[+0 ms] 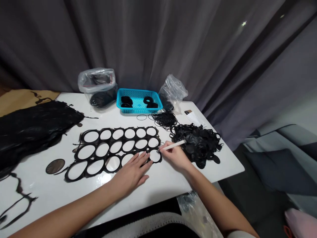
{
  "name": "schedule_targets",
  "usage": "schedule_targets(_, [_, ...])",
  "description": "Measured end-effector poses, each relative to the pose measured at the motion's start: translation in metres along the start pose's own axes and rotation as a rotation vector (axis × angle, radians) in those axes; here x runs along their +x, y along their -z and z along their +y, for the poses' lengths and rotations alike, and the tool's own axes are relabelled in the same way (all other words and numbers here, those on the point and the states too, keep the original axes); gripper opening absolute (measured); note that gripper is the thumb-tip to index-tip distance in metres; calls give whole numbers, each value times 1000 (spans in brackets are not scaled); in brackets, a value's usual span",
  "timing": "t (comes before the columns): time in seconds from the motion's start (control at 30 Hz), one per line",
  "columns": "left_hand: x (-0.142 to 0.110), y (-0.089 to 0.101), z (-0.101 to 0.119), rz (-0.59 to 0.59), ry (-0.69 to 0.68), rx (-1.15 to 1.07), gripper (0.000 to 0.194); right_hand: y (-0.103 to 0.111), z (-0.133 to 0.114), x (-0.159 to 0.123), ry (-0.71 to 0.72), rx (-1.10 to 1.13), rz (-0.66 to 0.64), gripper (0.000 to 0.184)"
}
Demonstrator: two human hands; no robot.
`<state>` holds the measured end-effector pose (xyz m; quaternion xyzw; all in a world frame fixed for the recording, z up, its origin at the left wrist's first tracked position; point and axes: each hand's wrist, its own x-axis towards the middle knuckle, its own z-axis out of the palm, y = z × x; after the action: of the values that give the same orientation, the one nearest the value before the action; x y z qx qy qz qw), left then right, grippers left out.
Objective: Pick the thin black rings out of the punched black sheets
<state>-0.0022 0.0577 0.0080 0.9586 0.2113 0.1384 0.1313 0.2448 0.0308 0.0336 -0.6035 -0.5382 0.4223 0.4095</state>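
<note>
A black rubber sheet [99, 158] full of round cut-outs lies flat on the white table [158, 185]. My left hand [132, 172] rests flat on its near right part, fingers stretched out. My right hand [174, 156] is closed round a thin white stick tool [173, 145], whose tip touches the sheet's right edge beside the last hole. Just right of that hand sits a heap of black scraps and discs [198, 142].
A turquoise basket [138, 106] with black rings stands at the back, between two plastic bags [99, 86] [172, 90]. Thin black rings [164, 119] lie in front. A stack of black sheets [29, 129] fills the left side; a dark disc [55, 166] lies nearby.
</note>
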Motion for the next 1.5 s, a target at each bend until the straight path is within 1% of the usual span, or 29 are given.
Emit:
schedule_targets(0.1, [-6, -7, 3, 36, 5, 15, 45, -19, 1, -24, 10, -59, -31, 10])
schedule_targets(0.2, [-7, -11, 1, 38, -2, 15, 48, -28, 5, -33, 46, -128, -2, 9])
schedule_targets(0.33, [-7, -12, -1, 7, -13, 30, 48, -32, 11, -35, 121, -228, 40, 9])
schedule_targets(0.5, [-7, -13, -1, 5, 3, 6, 48, -32, 8, -34, 188, -294, 37, 11])
schedule_targets(0.6, [-7, -13, -2, 1, 4, -5, 50, -34, 7, -38, 282, -361, 43, 12])
schedule_targets(0.7, [-8, -13, -4, 18, 12, -9, 51, -40, 10, -45, 420, -520, 14, 12])
schedule_targets(0.77, [-9, -13, -5, 15, 17, -2, 51, -42, 12, -47, 492, -666, -48, 20])
schedule_targets(0.83, [-9, -13, -5, -5, 19, 14, 52, -38, 12, -41, 511, -780, -71, 30])
schedule_targets(0.87, [-10, -13, -6, -14, 21, 22, 52, -32, 13, -34, 497, -822, -40, 31])
schedule_targets(0.9, [-10, -13, -6, -19, 24, 29, 51, -23, 12, -25, 468, -861, 21, 28])
schedule_targets(0.97, [-10, -13, -6, -17, 25, 36, 49, 1, 12, -2, 376, -927, 211, 16])
schedule_targets(1.0, [-11, -12, -6, -16, 24, 38, 49, 15, 11, 9, 330, -941, 320, 14])
schedule_targets(1.03, [-11, -11, -5, -15, 22, 37, 49, 29, 10, 20, 287, -927, 422, 15])
schedule_targets(1.07, [-12, -10, -5, -15, 22, 34, 49, 41, 9, 29, 258, -873, 495, 16])
schedule_targets(1.1, [-12, -8, -4, -16, 24, 26, 48, 50, 7, 36, 228, -785, 541, 16])
schedule_targets(1.13, [-12, -5, -2, -20, 29, 11, 47, 56, 5, 40, 199, -665, 552, 16])
schedule_targets(1.17, [-11, -2, -1, -25, 39, -12, 45, 58, 3, 42, 167, -522, 528, 17])
schedule_targets(1.2, [-10, 2, 0, -24, 60, -46, 43, 57, 0, 42, 128, -365, 477, 20])
schedule_targets(1.27, [-2, 13, 2, 4, 144, -154, 42, 46, -8, 36, 47, -56, 328, 27])
schedule_targets(1.3, [3, 19, 2, 34, 198, -228, 43, 37, -12, 31, 12, 80, 249, 30])
schedule_targets(1.37, [18, 33, 1, 111, 296, -411, 51, 20, -24, 21, -39, 294, 104, 35])
schedule_targets(1.43, [34, 45, -4, 156, 301, -617, 61, 7, -35, 12, -75, 427, -20, 39])
schedule_targets(1.5, [48, 55, -9, 125, 214, -829, 64, -1, -45, 5, -106, 514, -124, 41])
